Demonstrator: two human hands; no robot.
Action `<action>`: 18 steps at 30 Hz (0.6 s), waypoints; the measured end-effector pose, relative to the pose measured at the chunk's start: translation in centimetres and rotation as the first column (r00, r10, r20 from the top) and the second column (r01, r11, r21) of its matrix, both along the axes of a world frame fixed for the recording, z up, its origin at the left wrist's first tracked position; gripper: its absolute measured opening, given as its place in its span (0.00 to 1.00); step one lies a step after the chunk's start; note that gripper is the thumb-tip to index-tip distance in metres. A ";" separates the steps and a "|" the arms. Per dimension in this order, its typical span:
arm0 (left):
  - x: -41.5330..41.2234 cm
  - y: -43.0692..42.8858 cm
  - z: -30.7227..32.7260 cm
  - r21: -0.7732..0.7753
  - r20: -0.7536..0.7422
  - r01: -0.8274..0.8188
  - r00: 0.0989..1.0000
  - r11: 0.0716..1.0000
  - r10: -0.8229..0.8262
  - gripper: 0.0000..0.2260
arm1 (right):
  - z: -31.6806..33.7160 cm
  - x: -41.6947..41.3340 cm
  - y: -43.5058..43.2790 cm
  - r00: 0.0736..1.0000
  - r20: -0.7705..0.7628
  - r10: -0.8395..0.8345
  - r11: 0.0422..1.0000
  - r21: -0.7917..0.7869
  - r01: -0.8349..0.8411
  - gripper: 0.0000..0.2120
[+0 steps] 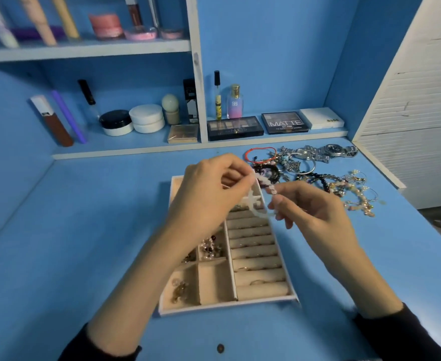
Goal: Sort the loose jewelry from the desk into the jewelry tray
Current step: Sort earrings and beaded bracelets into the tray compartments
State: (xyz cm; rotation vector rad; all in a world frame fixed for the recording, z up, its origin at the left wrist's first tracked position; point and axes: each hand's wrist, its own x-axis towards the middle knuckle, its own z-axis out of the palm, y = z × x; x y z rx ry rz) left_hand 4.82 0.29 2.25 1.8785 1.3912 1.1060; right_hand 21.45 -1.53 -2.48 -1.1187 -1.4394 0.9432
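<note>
Pinched above the jewelry tray (227, 306) by fingers of left hand (209, 196) and right hand (315, 212): pale beaded bracelet (269, 189). Beyond the tray, heaped loose jewelry (318, 175).

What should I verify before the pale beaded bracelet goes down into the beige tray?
1. Left hand pinches pale pink beaded bracelet: ok.
2. Right hand grip on its other side: ok.
3. Bracelet held over beige compartmented jewelry tray: ok.
4. Free slot: near square compartment looks empty: ok.
5. Bracelet free of the loose jewelry pile: cannot tell, they overlap in view.
</note>
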 end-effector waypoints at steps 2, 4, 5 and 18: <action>-2.1 -0.4 0.0 -0.052 0.012 -0.036 0.999 0.998 0.036 0.03 | 0.6 -1.4 -0.3 0.996 -0.050 0.074 0.997 -0.016 -0.075 0.04; -4.1 -0.7 -0.3 -0.110 0.046 -0.064 0.997 0.992 0.070 0.03 | 1.3 -3.1 -0.3 0.988 -0.060 0.143 0.988 -0.043 -0.146 0.05; -5.1 -0.8 -0.5 -0.131 0.064 -0.075 0.994 0.989 0.084 0.04 | 1.5 -3.9 -0.2 0.983 -0.056 0.172 0.983 -0.055 -0.175 0.05; -9.7 -1.7 -3.5 -0.134 -0.103 -0.200 0.977 0.971 0.187 0.05 | 1.8 -10.6 2.5 0.975 0.068 0.213 0.976 -0.065 -0.209 0.10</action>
